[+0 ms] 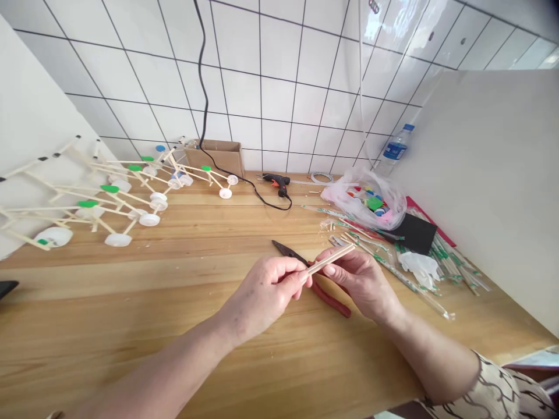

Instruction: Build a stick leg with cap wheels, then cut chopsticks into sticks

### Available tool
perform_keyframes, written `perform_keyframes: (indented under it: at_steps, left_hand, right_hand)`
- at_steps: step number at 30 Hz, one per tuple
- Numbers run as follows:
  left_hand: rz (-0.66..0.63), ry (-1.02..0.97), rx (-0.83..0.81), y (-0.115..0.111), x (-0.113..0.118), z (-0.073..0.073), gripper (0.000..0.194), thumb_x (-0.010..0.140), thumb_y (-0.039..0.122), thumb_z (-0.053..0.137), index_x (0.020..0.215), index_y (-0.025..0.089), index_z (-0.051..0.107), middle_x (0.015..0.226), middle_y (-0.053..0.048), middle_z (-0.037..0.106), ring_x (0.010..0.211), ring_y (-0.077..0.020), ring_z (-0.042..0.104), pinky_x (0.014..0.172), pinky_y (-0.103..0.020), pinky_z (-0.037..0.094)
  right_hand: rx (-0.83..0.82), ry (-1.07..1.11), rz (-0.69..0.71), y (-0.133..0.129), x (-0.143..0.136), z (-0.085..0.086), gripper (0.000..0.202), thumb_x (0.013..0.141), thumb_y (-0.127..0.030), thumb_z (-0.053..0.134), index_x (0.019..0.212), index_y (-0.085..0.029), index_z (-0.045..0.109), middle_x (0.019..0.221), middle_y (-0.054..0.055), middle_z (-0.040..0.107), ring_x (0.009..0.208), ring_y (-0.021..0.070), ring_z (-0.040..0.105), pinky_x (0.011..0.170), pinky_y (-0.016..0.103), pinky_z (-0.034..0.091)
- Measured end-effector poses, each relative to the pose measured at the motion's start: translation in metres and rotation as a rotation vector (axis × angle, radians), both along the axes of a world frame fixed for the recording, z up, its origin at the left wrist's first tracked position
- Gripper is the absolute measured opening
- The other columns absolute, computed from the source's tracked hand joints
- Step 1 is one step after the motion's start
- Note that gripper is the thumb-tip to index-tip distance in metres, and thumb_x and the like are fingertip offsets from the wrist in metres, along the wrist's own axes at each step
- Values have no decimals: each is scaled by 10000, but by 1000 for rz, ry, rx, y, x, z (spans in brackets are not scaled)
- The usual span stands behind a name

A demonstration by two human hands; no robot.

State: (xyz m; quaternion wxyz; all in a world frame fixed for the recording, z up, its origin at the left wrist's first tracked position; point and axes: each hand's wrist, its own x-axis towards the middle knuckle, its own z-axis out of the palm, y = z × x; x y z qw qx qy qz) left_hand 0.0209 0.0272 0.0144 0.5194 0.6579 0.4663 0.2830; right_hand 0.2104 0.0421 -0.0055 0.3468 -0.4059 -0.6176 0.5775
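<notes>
Side by side, light wooden chopsticks (331,259) slant up to the right between my two hands, above the middle of the table. My left hand (273,285) pinches their near end between thumb and fingers. Thumb and fingers of my right hand (360,282) close on them further along, behind the tip. Under the hands lie needle-nose pliers (331,299) with red handles and dark jaws, partly covered by my fingers.
Stick frames with white wheels (117,239) stand on the left. At the back are a cardboard box (220,152), a black glue gun (277,183) and its cord. A bag of bottle caps (371,201), wrapped chopsticks (452,265) and a water bottle (396,148) are on the right.
</notes>
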Motion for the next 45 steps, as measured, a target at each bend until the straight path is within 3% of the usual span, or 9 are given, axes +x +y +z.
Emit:
perform_keyframes:
  at_steps: [6, 10, 23, 33, 45]
  left_hand:
    - [7, 27, -32, 1, 2, -5, 265, 844, 339, 404, 706, 174, 560, 541, 45, 426, 470, -91, 344, 442, -220, 253]
    - [2, 67, -33, 1, 3, -7, 260, 840, 325, 399, 701, 171, 556, 528, 49, 420, 451, -86, 328, 432, -217, 240]
    - [20, 92, -84, 2, 4, -5, 269, 811, 343, 409, 676, 163, 556, 510, 56, 405, 443, -84, 314, 432, -221, 239]
    - [18, -52, -205, 4, 3, -7, 226, 771, 310, 469, 726, 130, 598, 542, 38, 471, 517, -90, 398, 498, -218, 303]
    - [34, -81, -293, 6, 3, -6, 193, 731, 300, 509, 690, 131, 593, 539, 30, 485, 516, -88, 406, 486, -216, 286]
  right_hand:
    - [-44, 303, -130, -1, -1, -1, 207, 701, -338, 728, 863, -211, 710, 765, 12, 669, 719, 132, 603, 737, 290, 493]
    - [-98, 364, -192, -1, -3, -2, 174, 702, -322, 731, 808, -183, 733, 692, -4, 643, 637, 74, 550, 661, 213, 455]
    - [-141, 417, -257, 2, -8, -6, 152, 687, -331, 734, 677, -180, 739, 733, 21, 675, 622, 83, 548, 637, 220, 455]
    - [-157, 412, -248, 3, -6, -5, 149, 690, -316, 730, 707, -168, 743, 676, 15, 667, 616, 85, 578, 636, 205, 468]
    - [-137, 415, -225, 3, -5, -5, 121, 730, -287, 700, 721, -173, 741, 709, 14, 669, 637, 79, 583, 659, 196, 473]
